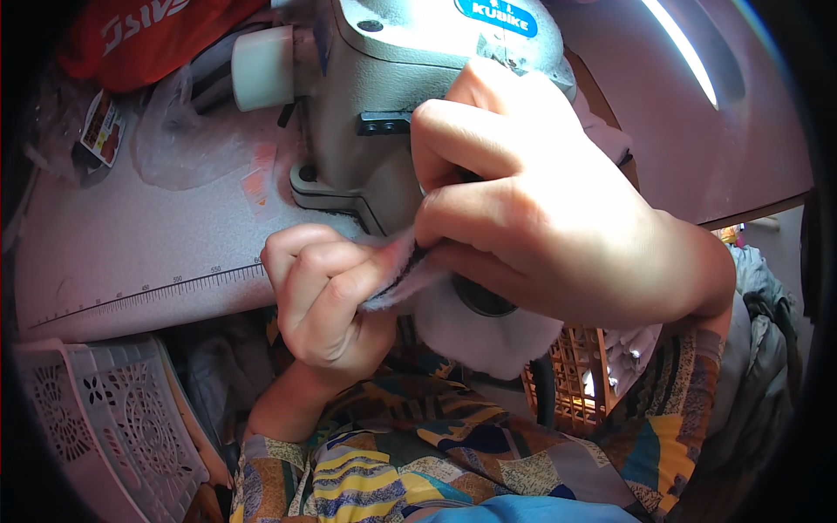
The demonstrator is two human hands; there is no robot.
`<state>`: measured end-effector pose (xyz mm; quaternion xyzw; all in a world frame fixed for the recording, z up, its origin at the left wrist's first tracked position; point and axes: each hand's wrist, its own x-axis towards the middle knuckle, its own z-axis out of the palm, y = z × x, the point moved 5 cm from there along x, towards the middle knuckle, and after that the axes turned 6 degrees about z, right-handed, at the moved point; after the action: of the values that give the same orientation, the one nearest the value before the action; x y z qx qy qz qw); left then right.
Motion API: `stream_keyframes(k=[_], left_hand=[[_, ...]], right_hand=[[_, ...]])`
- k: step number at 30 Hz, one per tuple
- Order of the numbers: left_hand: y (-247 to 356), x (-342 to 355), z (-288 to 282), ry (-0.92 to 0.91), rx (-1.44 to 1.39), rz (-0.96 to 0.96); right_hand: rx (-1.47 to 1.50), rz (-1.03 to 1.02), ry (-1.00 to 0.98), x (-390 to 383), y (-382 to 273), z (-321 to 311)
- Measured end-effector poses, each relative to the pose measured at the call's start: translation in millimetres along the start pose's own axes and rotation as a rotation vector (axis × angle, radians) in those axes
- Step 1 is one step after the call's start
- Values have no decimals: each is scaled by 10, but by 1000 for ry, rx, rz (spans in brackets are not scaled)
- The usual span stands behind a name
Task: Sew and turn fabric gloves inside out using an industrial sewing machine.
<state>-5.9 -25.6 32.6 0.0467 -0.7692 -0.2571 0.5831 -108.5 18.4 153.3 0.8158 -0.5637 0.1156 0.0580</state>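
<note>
A piece of pale fuzzy fabric (484,340) with a dark inner edge hangs in front of the grey sewing machine (366,157). My left hand (327,296) pinches the fabric's folded edge at the lower left of the machine body. My right hand (532,192), brightly lit, has its fingers curled on the same fabric just right of my left hand, close under the machine head. A dark round part shows partly behind the fabric, below my right hand; what my right fingertips touch there is mostly hidden.
A table with a printed ruler (131,296) lies left, holding a plastic bag (174,148), a small packet (98,131) and a red bag (122,39). A white basket (113,418) is at lower left, a wooden crate (562,375) beside grey cloth (758,322) at right, under a tube light (684,48).
</note>
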Motion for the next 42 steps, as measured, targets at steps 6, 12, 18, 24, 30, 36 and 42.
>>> stream_keyframes(k=[6, 12, 18, 24, 30, 36, 42], left_hand=[[-39, 13, 1, -17, -89, -24], [-65, 5, 18, 34, -143, -46], [-99, -13, 27, 35, -196, -70], [-152, -61, 70, 77, -303, -148], [-251, -150, 78, 112, -337, -188], [-234, -163, 92, 154, -349, -164], [-181, -97, 52, 148, -299, -122]], right_hand=[[-56, 56, -81, -102, 85, 29], [-62, 45, -50, -146, 122, 2], [-140, -47, 84, -70, 96, -57], [-193, 96, -122, -18, 32, -103], [-200, 138, -54, -79, 23, -219], [-152, 190, 27, -151, -74, -393], [-131, 134, 48, -176, -28, -218]])
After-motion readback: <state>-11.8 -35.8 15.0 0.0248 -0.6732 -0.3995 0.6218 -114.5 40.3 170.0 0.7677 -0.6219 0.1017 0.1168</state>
